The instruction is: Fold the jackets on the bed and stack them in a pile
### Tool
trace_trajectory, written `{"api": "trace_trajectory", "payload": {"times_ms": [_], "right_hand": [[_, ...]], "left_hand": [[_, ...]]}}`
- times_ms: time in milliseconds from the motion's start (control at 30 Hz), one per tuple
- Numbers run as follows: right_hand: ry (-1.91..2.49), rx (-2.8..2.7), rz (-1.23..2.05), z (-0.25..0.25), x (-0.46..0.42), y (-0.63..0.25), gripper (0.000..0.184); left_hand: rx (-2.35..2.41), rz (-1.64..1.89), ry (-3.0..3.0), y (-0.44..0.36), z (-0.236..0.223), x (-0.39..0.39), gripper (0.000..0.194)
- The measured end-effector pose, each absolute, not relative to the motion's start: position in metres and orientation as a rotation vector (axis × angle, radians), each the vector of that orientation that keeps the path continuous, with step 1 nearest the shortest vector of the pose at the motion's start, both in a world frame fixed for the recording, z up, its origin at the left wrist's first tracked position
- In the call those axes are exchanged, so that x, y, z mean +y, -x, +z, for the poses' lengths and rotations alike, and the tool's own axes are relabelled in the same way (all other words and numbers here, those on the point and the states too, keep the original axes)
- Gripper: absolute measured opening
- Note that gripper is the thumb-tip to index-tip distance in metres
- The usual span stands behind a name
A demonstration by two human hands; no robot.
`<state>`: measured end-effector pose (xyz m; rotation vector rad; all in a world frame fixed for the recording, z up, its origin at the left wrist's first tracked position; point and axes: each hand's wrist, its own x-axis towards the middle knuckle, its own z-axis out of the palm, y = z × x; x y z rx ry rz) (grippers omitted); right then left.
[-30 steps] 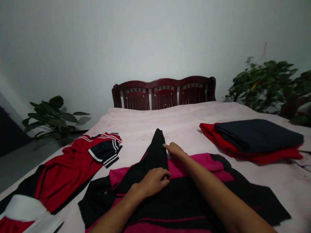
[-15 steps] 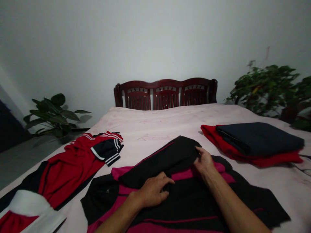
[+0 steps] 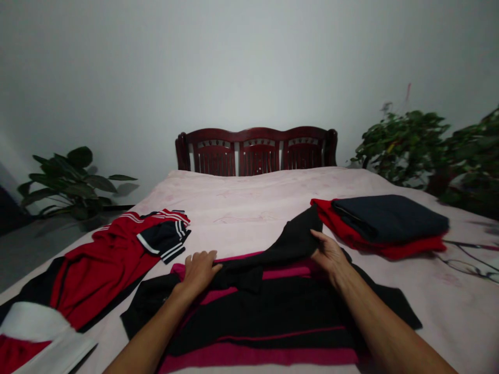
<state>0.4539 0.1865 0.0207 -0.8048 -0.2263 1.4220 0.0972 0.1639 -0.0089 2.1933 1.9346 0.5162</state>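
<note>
A black-and-pink garment (image 3: 280,306) lay spread before me on the bed, one black flap (image 3: 290,236) raised.
Its pink lower edge was nearest me, on the pale pink bedspread (image 3: 452,322). My left hand (image 3: 199,270) lay over its upper left part, fingers bent; whether they gripped or only pressed, I could not tell. My right hand (image 3: 328,254) had the flap pinched by its right end. Well to the left was a red garment (image 3: 105,275); to the right, glasses (image 3: 463,266) beside a folded red and dark blue pile (image 3: 393,221). Farthest stood the wooden headboard (image 3: 259,153).
</note>
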Motion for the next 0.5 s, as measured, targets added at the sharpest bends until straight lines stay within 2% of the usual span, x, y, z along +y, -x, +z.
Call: {"api": "trace_trajectory", "payload": {"times_ms": [100, 200, 300, 400, 500], "right_hand": [[0.781, -0.266, 1.399, 0.033, 0.178, -0.464, 0.029], [0.775, -0.297, 1.306, 0.038, 0.169, -0.478, 0.024], [0.968, -0.232, 1.223, 0.025, 0.159, -0.488, 0.014], [1.187, -0.133, 1.235, 0.001, 0.150, -0.489, 0.010], [1.255, -0.090, 1.267, -0.016, 0.144, -0.485, 0.013]], "left_hand": [[1.818, 0.454, -2.187, -0.076, -0.008, 0.178, 0.018], [1.732, 0.489, -2.177, -0.058, 0.001, 0.188, 0.029], [1.829, 0.536, -2.178, -0.053, 0.007, 0.185, 0.025], [1.937, 0.726, -2.331, -0.073, 0.004, 0.163, 0.023], [1.592, 0.807, -2.616, -0.112, -0.008, 0.136, 0.019]]}}
